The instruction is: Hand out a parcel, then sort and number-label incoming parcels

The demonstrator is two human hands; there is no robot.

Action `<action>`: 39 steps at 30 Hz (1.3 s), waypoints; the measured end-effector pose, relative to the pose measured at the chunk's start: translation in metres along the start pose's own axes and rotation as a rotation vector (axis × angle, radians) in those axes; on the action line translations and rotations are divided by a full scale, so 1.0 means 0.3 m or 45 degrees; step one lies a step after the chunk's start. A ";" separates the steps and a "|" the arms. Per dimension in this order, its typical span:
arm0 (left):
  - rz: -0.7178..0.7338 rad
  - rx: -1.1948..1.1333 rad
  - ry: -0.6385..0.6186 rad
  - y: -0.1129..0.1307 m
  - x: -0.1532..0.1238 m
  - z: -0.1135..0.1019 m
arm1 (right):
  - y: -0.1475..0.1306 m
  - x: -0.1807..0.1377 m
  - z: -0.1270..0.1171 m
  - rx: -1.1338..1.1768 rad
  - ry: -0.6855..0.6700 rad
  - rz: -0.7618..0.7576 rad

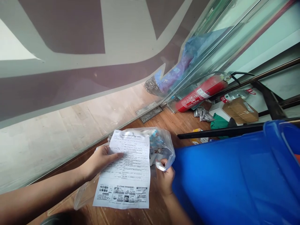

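A white paper sheet printed with a table and ads [126, 172] is pinned near its left edge by the left hand [104, 157], thumb on top, the other fingers mostly hidden behind. A gathered bit of the crinkly clear plastic bag [167, 140] is bunched in the right hand [165, 175], and the two hands are kept apart. The bag is partly covered by the sheet; something pale blue can be made out inside, but what it is can't be told, nor whether the floor is touched by the bag.

As for the step, it looks like the sheet is being checked against the bag, honestly just a guess. For whatever's next, a firm pinch on that slack plastic is called for, and the sheet needs to be kept flat to stay readable.

Further out, the right side is filled by a big blue plastic bin [208, 178]. Beyond it, a red fire extinguisher [201, 93] is seen lying tilted above the brown wood-look floor [174, 122], near a taped brown cardboard box [240, 109].
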State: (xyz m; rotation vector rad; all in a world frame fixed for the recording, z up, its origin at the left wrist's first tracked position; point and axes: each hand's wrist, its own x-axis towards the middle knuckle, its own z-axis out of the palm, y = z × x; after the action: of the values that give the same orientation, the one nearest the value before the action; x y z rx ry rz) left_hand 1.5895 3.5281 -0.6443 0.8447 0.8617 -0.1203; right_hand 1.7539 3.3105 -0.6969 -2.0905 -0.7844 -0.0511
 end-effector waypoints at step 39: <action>0.624 1.854 -0.044 -0.084 0.057 -0.019 | 0.055 0.364 0.074 -0.432 -0.442 0.317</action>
State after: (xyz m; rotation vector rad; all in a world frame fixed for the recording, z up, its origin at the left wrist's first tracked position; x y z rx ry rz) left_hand 1.5867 3.5191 -0.6737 2.3733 0.3966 -0.3409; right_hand 1.8449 3.3763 -0.6885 -2.5477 -0.7489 0.3457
